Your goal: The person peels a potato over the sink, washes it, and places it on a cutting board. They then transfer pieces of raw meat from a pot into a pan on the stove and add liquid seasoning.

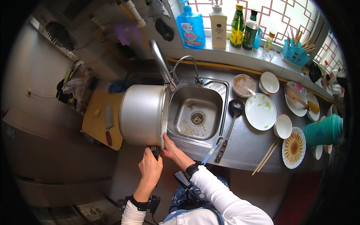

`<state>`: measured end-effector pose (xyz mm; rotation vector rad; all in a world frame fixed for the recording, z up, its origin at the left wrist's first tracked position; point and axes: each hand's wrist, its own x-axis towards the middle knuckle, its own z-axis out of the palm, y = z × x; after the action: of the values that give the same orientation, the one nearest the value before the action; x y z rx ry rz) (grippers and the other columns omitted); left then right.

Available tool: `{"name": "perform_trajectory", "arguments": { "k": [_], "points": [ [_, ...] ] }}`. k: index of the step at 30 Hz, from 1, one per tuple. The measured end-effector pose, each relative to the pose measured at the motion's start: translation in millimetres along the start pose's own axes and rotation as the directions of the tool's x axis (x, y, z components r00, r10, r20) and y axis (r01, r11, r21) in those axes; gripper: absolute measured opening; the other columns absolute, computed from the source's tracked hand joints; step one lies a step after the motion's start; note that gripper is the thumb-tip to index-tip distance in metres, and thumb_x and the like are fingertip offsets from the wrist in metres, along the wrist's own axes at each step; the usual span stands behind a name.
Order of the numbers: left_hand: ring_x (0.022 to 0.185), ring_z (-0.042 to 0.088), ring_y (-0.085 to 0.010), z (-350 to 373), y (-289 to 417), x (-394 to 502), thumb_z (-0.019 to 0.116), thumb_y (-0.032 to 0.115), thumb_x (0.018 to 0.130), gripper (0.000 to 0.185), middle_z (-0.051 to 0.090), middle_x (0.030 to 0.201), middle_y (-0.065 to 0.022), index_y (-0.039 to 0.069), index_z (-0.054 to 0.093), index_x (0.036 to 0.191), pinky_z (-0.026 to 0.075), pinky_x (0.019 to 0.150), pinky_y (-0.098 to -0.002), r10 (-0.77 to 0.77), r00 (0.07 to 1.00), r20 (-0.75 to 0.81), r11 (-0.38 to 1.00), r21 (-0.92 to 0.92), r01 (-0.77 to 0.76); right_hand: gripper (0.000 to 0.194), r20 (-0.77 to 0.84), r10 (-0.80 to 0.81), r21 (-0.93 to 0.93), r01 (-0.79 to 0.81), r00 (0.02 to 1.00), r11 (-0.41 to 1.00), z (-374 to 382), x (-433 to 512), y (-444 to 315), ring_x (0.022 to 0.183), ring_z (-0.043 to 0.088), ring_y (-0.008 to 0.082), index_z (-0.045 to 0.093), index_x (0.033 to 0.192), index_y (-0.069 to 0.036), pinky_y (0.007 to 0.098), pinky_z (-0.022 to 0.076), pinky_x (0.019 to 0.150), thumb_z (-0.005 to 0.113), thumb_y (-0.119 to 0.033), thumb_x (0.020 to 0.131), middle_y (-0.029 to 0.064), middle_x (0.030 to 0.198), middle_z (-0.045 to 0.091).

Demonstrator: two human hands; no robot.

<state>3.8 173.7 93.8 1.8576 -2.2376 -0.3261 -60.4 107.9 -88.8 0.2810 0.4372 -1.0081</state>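
A large aluminium pot (142, 115) lies tipped on its side at the left edge of the steel sink (197, 112), its mouth facing the basin. My left hand (151, 166) is closed around the pot's black handle (154, 152). Against the rim near that handle rests my right hand (169, 146), its fingers partly hidden behind the pot. Food scraps (188, 131) lie in the basin around the drain strainer (197, 118). The chrome faucet (163, 63) reaches over the pot's rim. The inside of the pot is mostly out of sight.
Left of the pot, a kitchen knife (108, 118) lies on a wooden cutting board (92, 123). Right of the sink are a blue-handled brush (209, 154), a black ladle (235, 108), a leaf-patterned plate (260, 112), bowls, chopsticks (265, 157) and a fluted dish (294, 147). Bottles line the windowsill (205, 50).
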Motion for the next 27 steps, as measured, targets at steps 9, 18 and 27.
{"name": "perform_trajectory", "arguments": {
  "k": [9,18,27],
  "points": [
    [0.08,0.06,-0.0435,10.8,-9.6,34.5,0.063,0.012,0.075,0.038,0.057,0.092,-0.0231,-0.002,0.041,0.103,0.049,0.069,-0.0505,0.018,0.996,0.082,0.999,0.042,-0.022,0.051,0.001,0.024,-0.116,-0.024,1.0,0.993,-25.4,77.8,0.9,0.033,0.033,0.0151,0.052,0.092,-0.013,0.0247,0.021,0.029,0.03,-0.059,0.093,0.0028,0.06,0.05],
    [0.07,0.062,-0.0373,10.3,-23.0,53.4,0.06,0.006,0.076,0.037,0.058,0.08,-0.0236,-0.003,0.04,0.106,0.05,0.063,-0.0428,-0.087,0.987,0.134,0.904,-0.407,0.135,0.054,-0.108,-0.047,-0.311,0.011,0.993,0.95,30.7,-2.1,-43.1,0.047,0.043,0.0158,0.051,0.105,-0.009,0.0282,0.0358,0.039,0.028,-0.057,0.094,0.0076,0.073,0.056],
    [0.053,0.046,-0.0097,-14.6,-55.0,49.4,0.051,0.001,0.085,0.017,0.054,0.086,-0.0136,-0.005,0.045,0.1,0.04,0.04,-0.0253,-0.093,0.837,0.539,0.059,-0.836,0.545,0.061,0.398,-0.763,-0.775,0.631,0.509,0.017,130.2,-138.1,-152.1,0.137,0.022,0.0237,0.02,0.143,0.001,0.0327,0.0167,0.112,0.032,-0.04,0.099,0.016,0.148,0.023]
  ]
}}
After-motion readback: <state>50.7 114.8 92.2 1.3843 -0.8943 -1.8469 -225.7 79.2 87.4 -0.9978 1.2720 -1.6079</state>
